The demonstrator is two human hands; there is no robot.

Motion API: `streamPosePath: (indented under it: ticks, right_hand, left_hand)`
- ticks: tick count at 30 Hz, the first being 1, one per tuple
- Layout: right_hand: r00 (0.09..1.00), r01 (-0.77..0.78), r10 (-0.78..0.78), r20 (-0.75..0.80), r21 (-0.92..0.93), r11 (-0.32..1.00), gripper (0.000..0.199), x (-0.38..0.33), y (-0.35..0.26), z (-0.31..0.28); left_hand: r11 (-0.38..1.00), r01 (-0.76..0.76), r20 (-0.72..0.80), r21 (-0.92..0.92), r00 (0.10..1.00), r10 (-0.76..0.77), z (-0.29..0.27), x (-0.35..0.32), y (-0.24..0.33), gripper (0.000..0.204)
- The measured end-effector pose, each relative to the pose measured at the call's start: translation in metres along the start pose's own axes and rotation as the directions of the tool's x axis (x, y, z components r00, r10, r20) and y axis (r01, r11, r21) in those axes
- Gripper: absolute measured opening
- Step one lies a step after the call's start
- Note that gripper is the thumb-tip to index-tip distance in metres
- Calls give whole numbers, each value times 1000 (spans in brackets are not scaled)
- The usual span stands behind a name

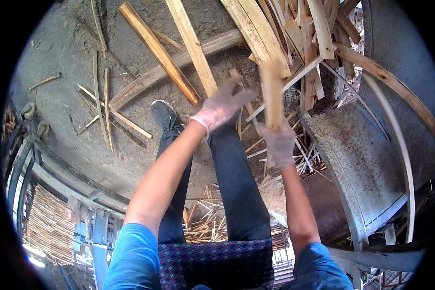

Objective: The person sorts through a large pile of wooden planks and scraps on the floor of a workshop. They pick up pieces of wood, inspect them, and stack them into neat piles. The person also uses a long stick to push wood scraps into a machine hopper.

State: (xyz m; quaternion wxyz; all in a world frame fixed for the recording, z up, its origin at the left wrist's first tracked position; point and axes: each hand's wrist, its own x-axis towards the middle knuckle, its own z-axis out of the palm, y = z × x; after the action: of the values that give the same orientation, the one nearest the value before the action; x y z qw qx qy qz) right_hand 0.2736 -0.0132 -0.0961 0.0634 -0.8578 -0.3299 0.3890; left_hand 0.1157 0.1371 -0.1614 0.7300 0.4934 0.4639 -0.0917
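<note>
The gloved right hand (278,142) grips a short wood slat (271,94) upright above the knees, the gloved left hand (221,105) hovers open just beside it, and a scrap-wood pile (295,34) lies beyond.

We are gripping a wood strip (271,94) upright in our gloved right hand (278,142), our gloved left hand (222,105) hovering open beside it above scattered offcuts (285,154).

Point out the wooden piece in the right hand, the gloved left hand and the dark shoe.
wooden piece (271,92), head view, middle of its blurred length above the glove.
left hand (222,107), head view, back of the glove.
dark shoe (164,114), head view, its upper.
</note>
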Motion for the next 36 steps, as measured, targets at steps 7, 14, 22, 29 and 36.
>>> streamPosePath:
  ticks: [7,14,22,29,36]
  right_hand:
    - [973,-123,150,-178,153,981,77,49,-49,8]
    - [816,-565,510,273,565,601,63,128,50,12]
    - [938,-326,313,-149,-68,943,61,26,17,16]
    - [994,99,-106,-6,-300,949,87,114,-132,36]
    - [983,41,-121,-137,-480,876,98,240,-161,70]
  left_hand:
    - [950,-104,-220,-295,975,39,3,-4,-15,71]
    - [972,66,-352,-226,925,-145,-13,34,-25,88]
    - [930,102,-370,-354,898,-239,-2,-1,-69,82]
    - [914,55,-533,-403,797,-283,-36,-21,-68,83]
    - [936,88,-754,-340,570,-327,-86,-5,-104,93]
